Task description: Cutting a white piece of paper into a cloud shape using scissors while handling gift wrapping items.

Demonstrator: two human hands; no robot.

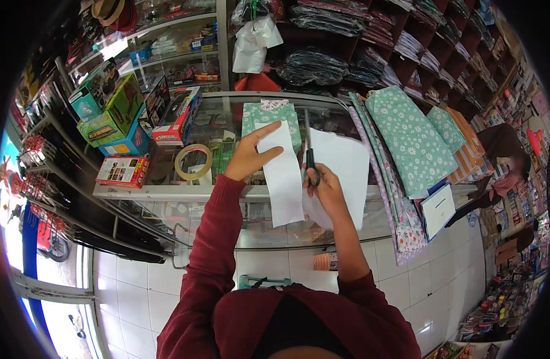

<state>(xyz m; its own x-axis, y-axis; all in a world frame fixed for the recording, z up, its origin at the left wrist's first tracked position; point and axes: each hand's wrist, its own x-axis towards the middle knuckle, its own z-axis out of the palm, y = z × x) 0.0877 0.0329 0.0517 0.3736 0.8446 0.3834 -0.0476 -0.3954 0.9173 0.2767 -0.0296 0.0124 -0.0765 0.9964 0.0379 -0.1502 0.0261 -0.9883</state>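
My left hand (256,151) holds a long strip of white paper (282,190) near its far end, with thumb and fingers spread over it. In my right hand (325,185) is a pair of scissors (312,168) with black handles, the blades pointing away from me and a little blurred. A wider sheet of white paper (342,157) lies to the right, partly behind that hand. The scissors stand between the two pieces; whether these still join near the front edge I cannot tell. Beyond the strip sits a green floral-wrapped package (252,114), partly covered by it.
A glass display counter (163,194) bears everything. A roll of clear tape (193,161), a red box (122,172) and toy boxes (176,116) stand left. Rolls of wrapping paper (382,179) and a large floral-wrapped package (409,139) lie right. A person (504,157) is at the far right.
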